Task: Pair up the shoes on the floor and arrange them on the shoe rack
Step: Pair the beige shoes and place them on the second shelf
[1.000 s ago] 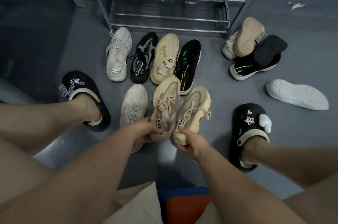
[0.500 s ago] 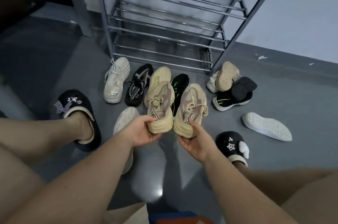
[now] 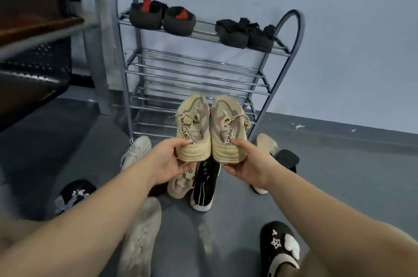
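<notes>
Left hand gripping one beige sneaker by the heel, fingers closed. Right hand likewise clasping its mate, side by side before the shoe rack.

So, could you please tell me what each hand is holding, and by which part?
The left hand grips one beige sneaker by its heel; the right hand grips the matching sneaker likewise.

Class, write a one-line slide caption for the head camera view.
Left hand and right hand hold a matched pair of beige sneakers up before the shoe rack.
</notes>
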Available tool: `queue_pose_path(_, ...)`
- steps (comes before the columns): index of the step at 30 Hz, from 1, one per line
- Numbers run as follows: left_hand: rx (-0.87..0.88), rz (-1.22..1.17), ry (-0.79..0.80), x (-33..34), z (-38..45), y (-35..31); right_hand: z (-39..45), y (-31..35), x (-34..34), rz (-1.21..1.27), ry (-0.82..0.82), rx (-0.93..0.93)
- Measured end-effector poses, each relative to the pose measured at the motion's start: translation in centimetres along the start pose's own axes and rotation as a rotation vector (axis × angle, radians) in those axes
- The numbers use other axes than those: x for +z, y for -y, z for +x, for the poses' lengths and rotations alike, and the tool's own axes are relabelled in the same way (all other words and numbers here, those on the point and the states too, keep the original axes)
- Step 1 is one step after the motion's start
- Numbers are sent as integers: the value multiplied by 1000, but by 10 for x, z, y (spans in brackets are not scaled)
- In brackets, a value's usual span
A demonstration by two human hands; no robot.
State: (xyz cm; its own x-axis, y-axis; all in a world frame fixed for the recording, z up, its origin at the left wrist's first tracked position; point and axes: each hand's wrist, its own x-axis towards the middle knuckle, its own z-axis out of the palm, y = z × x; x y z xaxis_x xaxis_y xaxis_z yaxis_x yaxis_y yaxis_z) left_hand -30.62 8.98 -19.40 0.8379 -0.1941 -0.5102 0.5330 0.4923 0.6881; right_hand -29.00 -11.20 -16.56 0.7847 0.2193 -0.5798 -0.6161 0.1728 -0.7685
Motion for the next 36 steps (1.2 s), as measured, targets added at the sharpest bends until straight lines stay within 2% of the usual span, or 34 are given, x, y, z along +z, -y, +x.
queue_pose_path(6, 45, 224, -1, 14, -18, -65, -6, 32, 14, 6, 70, -88)
queue_pose_path(10, 64, 287, 3, 9, -23, -87, 1, 45, 29, 139, 91, -118)
queue_pose_path(17, 102, 86, -13, -3, -8, -102, 21, 71, 62, 96, 46, -133)
queue_pose_path(23, 146, 119, -43, -7, 7, -116, 46, 77, 66, 165, 79, -117)
queue_pose_path(30, 107, 167, -82, -31, 35, -134, 90, 84, 79, 83, 84, -115)
queue_pose_path(36, 104, 74, -187, -45, 63, -148, 124, 82, 97, 92, 106, -87)
